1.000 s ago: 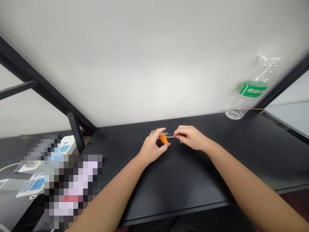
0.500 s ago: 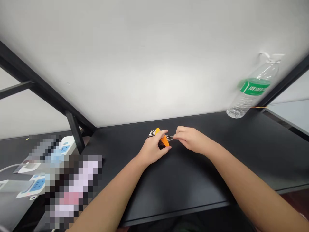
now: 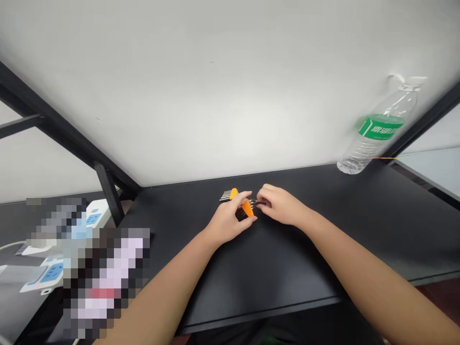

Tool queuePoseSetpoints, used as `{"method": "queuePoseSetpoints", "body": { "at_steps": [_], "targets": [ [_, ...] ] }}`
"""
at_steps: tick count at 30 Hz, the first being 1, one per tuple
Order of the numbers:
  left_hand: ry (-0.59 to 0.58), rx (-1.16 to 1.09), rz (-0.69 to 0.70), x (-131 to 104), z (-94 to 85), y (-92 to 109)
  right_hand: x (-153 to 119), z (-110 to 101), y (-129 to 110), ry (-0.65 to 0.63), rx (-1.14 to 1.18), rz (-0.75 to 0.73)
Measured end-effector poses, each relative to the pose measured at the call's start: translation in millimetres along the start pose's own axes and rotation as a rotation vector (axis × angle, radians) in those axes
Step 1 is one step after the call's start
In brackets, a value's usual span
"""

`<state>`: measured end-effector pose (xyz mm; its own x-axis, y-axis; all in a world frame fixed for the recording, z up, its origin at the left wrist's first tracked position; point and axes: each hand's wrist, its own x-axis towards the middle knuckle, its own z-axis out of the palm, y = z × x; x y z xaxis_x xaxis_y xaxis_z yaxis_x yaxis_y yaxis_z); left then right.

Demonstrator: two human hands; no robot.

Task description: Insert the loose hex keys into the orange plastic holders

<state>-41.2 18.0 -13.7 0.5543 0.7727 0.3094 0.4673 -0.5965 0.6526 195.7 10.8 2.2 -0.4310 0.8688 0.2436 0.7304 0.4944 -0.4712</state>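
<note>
The left hand (image 3: 225, 221) is partly closed around an orange holder (image 3: 247, 208), its thumb at the near end and a finger laid across the top. The holder is just above or on the black tabletop (image 3: 258, 273); which of the two cannot be told. A row of thin metal rods (image 3: 225, 196) sticks out from its left side, and shorter metal ends show on its right.

Just to the right, the right hand (image 3: 280, 203) has its thumb and fingers pinched together on a slim metal piece (image 3: 261, 203) that reaches toward the holder; whether it sits in a slot is too small to tell.

At the far right, a clear bottle (image 3: 381, 127) with a green label stands by the pale wall (image 3: 230, 96). On the left, beyond a black frame (image 3: 108, 191), lie white power strips (image 3: 53, 272) with blue sockets, partly hidden by blurred blocks.
</note>
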Motion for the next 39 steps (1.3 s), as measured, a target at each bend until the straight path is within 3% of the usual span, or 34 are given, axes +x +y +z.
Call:
{"method": "queuePoseSetpoints", "body": {
  "at_steps": [9,16,23,25,31,34,39],
  "targets": [
    [0.077,-0.002,-0.071,0.2,2.3,-7.9,6.5,-3.4,32.7,-0.082,-0.056,0.22],
    [0.081,-0.006,-0.061,-0.1,2.8,-5.8,8.2,-2.2,30.0,-0.107,-0.131,0.286],
    [0.097,0.01,-0.082,1.0,1.7,-5.8,4.7,-13.7,22.8,-0.265,-0.315,0.461],
    [0.119,0.02,-0.103,1.9,1.0,-6.1,3.6,-15.3,19.4,-0.216,-0.256,0.392],
    [0.16,0.01,-0.105,3.3,0.6,-5.9,1.8,-15.1,2.9,-0.051,0.102,-0.049],
    [0.168,0.014,-0.103,2.9,0.6,-5.6,1.2,-11.9,-2.5,0.011,0.107,-0.13],
    [0.134,0.02,-0.094,2.5,0.3,-4.0,0.4,-10.3,-2.7,0.01,0.055,-0.169]
  ]
}}
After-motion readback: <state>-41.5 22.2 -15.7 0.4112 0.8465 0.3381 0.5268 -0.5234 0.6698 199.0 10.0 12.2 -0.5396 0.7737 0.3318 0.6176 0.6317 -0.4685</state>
